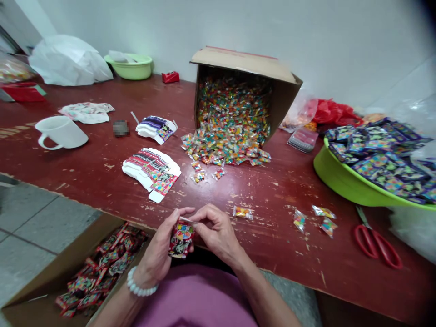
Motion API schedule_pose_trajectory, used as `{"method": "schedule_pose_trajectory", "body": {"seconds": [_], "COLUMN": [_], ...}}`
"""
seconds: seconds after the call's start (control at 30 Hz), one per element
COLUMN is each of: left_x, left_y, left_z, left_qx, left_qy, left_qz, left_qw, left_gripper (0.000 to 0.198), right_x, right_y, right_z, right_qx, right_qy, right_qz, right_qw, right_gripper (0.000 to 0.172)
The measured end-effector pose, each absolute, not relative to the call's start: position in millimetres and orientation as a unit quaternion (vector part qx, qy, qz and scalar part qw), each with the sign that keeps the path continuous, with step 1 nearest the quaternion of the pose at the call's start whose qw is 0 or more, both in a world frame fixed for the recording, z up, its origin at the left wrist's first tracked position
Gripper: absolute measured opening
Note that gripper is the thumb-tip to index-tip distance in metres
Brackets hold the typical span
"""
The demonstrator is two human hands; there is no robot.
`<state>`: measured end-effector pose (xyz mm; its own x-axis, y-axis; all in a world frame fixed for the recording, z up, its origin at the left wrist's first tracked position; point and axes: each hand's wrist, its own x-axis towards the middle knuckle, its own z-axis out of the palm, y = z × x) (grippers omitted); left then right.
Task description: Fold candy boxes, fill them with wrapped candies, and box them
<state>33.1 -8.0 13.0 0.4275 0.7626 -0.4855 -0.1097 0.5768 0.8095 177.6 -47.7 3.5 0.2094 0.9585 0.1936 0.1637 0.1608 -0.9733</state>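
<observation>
**Left hand (153, 250):** bare, white beaded bracelet (141, 282) at the wrist, over the near edge of a worn red-painted wooden desk (272, 240).
**Right hand (218, 231):** just beside the left hand, also over that edge.
**Fingers (213, 222):** together, both hands clamped on the packet's top.
**Held item:** a small red printed paper packet (181, 239), between the hands.
**Below the desk:** an open brown cardboard box (44, 290) of red printed packets (98, 272).
**On the desk, right:** red-handled steel scissors (376, 245); a lime-green plastic basin (340, 175) heaped with dark printed packets (381, 159).
**On the desk, middle:** a stack of flat white printed cards (151, 170).
**Desk's far side:** a tipped brown cardboard carton (282, 91) spilling colourful wrapped sweets (231, 122).
</observation>
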Motion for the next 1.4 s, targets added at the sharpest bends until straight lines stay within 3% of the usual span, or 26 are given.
{"method": "schedule_pose_trajectory", "body": {"seconds": [0.2,0.5,0.67,0.87,0.93,1.03,1.1,1.3,1.4], "left_x": [34,36,29,26,25,20,15,-7,-28], "left_y": [-9,-11,-5,-2,-3,-3,-3,-2,1], "left_z": [7,9,7,-3,-5,-7,-8,-11,-13], "left_qx": [0.379,0.357,0.356,0.23,0.219,0.211,0.211,0.282,0.315], "left_qy": [0.429,0.429,0.435,0.39,0.404,0.419,0.417,0.435,0.452], "left_qz": [0.296,0.274,0.301,0.334,0.359,0.381,0.402,0.45,0.477], "left_qw": [0.764,0.784,0.771,0.827,0.812,0.797,0.787,0.727,0.685], "left_gripper": [0.038,0.059,0.047,0.026,0.023,0.029,0.035,0.039,0.037], "right_x": [177,173,171,157,151,147,145,119,101], "right_y": [-53,-39,-42,-54,-55,-54,-49,-31,-23], "right_z": [3,6,7,-13,-22,-29,-30,-28,-23], "right_qx": [-0.536,-0.477,-0.523,-0.526,-0.537,-0.537,-0.536,-0.518,-0.488], "right_qy": [-0.543,-0.362,-0.486,-0.621,-0.662,-0.722,-0.748,-0.766,-0.783], "right_qz": [0.371,0.59,0.449,0.295,0.239,0.187,0.175,0.186,0.211], "right_qw": [0.529,0.541,0.538,0.501,0.465,0.394,0.349,0.332,0.322], "right_gripper": [0.008,0.021,0.014,0.011,0.028,0.078,0.094,0.07,0.074]}}
